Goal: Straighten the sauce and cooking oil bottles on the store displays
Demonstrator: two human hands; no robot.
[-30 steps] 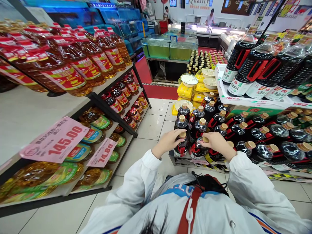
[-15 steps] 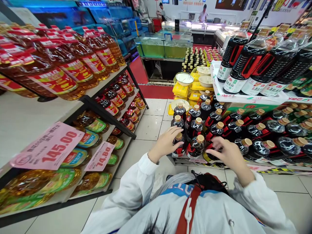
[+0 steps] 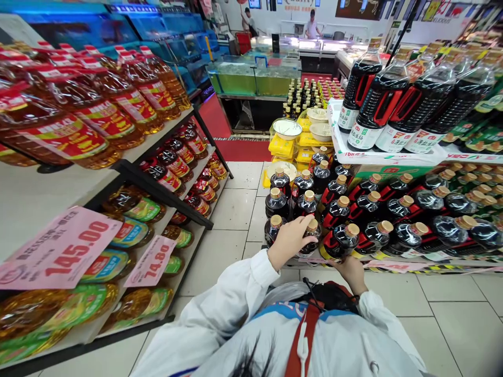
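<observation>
We have a dark sauce bottle at about 4 o'clock from the middle of our view, upright in the front row of the low shelf, with our left hand over its neck. That grip is curved, index finger and thumb on either side of the tan cap; whether it squeezes, we cannot tell. At 3 o'clock from this bottle stands a handled sauce bottle, and our right hand is low at its front. The fingertips there are hidden, so we cannot say if that grip is clasping anything.

We judge both bottles heavy, being filled with liquid; the clear walls look like smooth plastic, slippery, slightly yielding and unlikely to shatter. The best hold is the red handle, with 1 palm under the base; the cap and neck suit steadying only, as a tall bottle may tip.

At 2 o'clock, a white tray carries soy sauce bottles full of dark liquid. At 10 o'clock, red-capped bottles of cooking oil hold amber oil. Toward 1 o'clock, a white bowl sits on yellow packets; its contents are unclear. At 12 o'clock, a glass tank holds greenish water.
</observation>
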